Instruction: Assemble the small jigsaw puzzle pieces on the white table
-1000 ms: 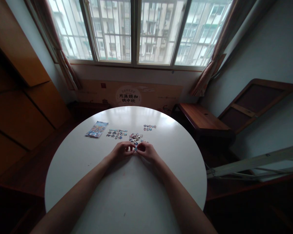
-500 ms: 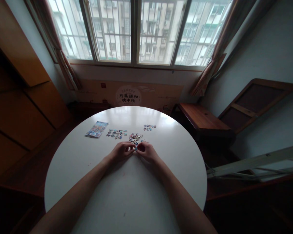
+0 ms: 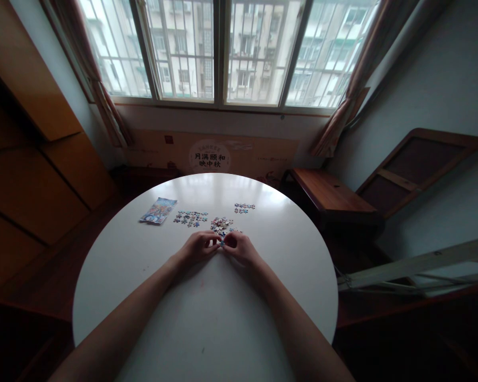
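My left hand [image 3: 199,246] and my right hand [image 3: 241,248] meet at the middle of the round white table [image 3: 143,276], fingers curled in a pinch around small blue jigsaw pieces [image 3: 222,243] held between the fingertips. Just beyond my fingers lies a heap of loose puzzle pieces [image 3: 222,224]. A flat group of pieces [image 3: 190,217] lies to its left, and a small cluster [image 3: 244,207] sits further back on the right. A picture card [image 3: 158,210] lies at the far left of the pieces.
A dark wooden side table [image 3: 329,193] stands right of the round table. A printed cardboard panel [image 3: 209,154] leans under the barred window. Wooden cabinets [image 3: 32,175] fill the left wall; a leaning wooden frame [image 3: 418,170] and a light rail [image 3: 414,265] are on the right.
Almost nothing differs; my fingertips shift very slightly around the pieces they pinch, and both hands stay in the same spot.
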